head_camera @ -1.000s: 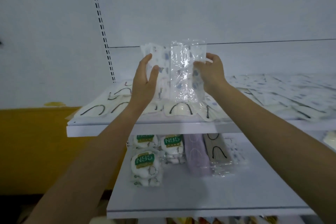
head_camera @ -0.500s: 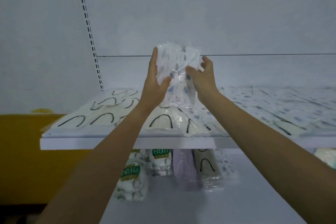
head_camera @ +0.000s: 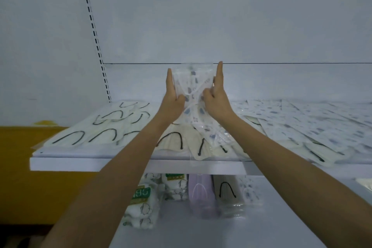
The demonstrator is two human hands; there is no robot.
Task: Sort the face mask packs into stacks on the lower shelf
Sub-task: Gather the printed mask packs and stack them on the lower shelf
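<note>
The left hand [head_camera: 173,94] and right hand [head_camera: 218,95] clamp a printed bundle [head_camera: 193,80] upright between them, over the upper shelf [head_camera: 100,164] strewn with cream packs [head_camera: 84,137] and printed packs [head_camera: 302,123]. The lower shelf [head_camera: 201,231] holds N95 stacks [head_camera: 141,199], a lilac stack [head_camera: 201,193], a beige stack [head_camera: 227,191] and a printed stack [head_camera: 250,191].

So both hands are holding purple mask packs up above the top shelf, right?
No. The head view shows the left hand and right hand holding white blue-patterned mask packs above the top shelf; the purple pack lies on the lower shelf.
</note>
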